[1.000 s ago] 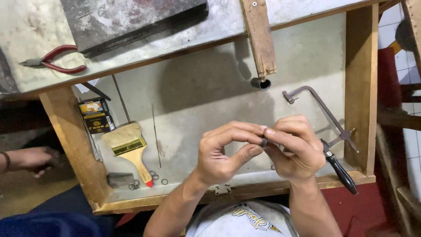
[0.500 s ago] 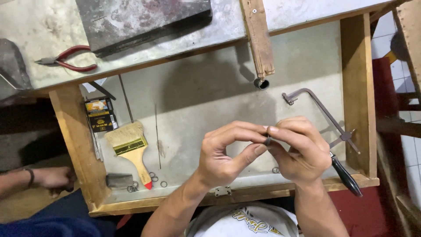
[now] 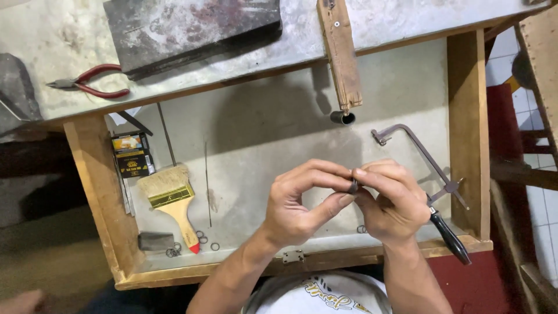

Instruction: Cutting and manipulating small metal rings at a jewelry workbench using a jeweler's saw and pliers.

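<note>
Over the drawer's [image 3: 465,116] front edge, both hands pinch one tiny dark piece [image 3: 353,187] btwn fingertips. Left hand [image 3: 299,200] & right hand [image 3: 392,200] meet at it, equally near. Saw [image 3: 427,186] lies just right; brush [image 3: 171,203] sits well left.

Small dark piece [image 3: 353,186] pinched betw. both hands' fingertips was mostly covered, too small to tell its shape. Right hand [image 3: 390,200] hid the mid part of the saw frame [image 3: 419,152]. Dark slab [image 3: 192,29] on the tabletop [image 3: 58,40] was cut off at top edge. Grey object [image 3: 14,87] cut off at left. Small box [image 3: 132,154] print too small to read.
</note>
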